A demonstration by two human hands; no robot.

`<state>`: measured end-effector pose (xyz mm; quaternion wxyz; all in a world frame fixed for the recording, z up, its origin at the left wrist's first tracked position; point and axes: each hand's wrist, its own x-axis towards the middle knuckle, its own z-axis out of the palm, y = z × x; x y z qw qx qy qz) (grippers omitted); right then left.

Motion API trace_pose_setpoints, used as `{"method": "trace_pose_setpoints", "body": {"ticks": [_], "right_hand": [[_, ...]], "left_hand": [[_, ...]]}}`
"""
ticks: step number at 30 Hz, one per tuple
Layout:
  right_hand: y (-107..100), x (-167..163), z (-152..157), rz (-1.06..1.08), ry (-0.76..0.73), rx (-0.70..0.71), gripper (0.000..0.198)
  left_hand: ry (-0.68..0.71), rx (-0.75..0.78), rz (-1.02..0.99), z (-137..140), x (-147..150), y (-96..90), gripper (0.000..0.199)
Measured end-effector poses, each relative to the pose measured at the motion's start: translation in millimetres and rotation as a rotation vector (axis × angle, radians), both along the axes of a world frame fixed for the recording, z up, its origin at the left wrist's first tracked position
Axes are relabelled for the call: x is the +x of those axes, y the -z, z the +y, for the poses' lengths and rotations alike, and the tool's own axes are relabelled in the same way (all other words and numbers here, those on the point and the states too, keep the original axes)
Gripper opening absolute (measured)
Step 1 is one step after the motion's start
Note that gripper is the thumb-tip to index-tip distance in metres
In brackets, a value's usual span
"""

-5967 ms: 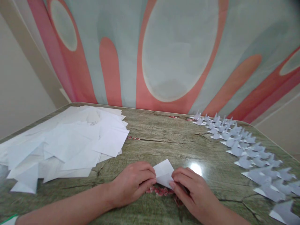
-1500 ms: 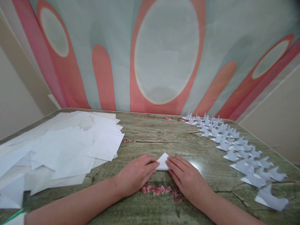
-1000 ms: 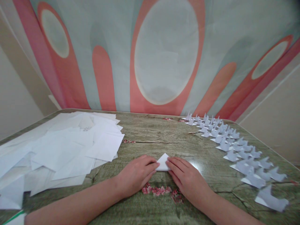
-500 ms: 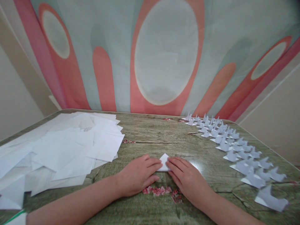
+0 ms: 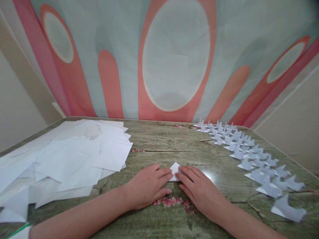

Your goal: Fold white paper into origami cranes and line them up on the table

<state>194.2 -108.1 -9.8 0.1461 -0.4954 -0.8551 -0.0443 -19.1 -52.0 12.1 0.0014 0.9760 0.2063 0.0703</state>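
A small white folded paper (image 5: 175, 169) lies flat on the table, its pointed tip facing away from me. From the left side, my left hand (image 5: 149, 186) holds it down, fingers together on its edge and the thumb apart on the table. My right hand (image 5: 199, 187) presses on the paper's right part with bent fingers, which cover some of it. Only the middle and the tip show between the two hands.
A broad pile of white paper sheets (image 5: 72, 162) spreads over the left of the wood-patterned table (image 5: 159, 136). On the right stand rows of small folded paper birds (image 5: 270, 187). A patterned backdrop (image 5: 174, 56) hangs behind the table.
The fingers of my right hand have shifted slightly left over the folded paper. My left hand stays almost in place, and the paper remains flat on the table.
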Motion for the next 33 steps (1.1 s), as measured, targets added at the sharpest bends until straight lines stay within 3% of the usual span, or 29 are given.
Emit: {"method": "trace_pose_setpoints", "body": {"ticks": [13,22,33], "right_hand": [[-5.2,-1.9,-4.8,-0.130,-0.001,-0.064,0.033],[-12.2,-0.5,-10.0,-0.183,-0.024,-0.010,0.044],[-18.3,11.1,-27.7,-0.290,0.124,0.039,0.057]], "left_hand": [[-0.003,0.042,0.058,-1.5,1.4,-1.4,0.044],[-0.024,0.094,0.096,-5.4,1.3,-1.8,0.048],[-0.033,0.131,0.118,-6.7,2.4,-5.0,0.053]]}}
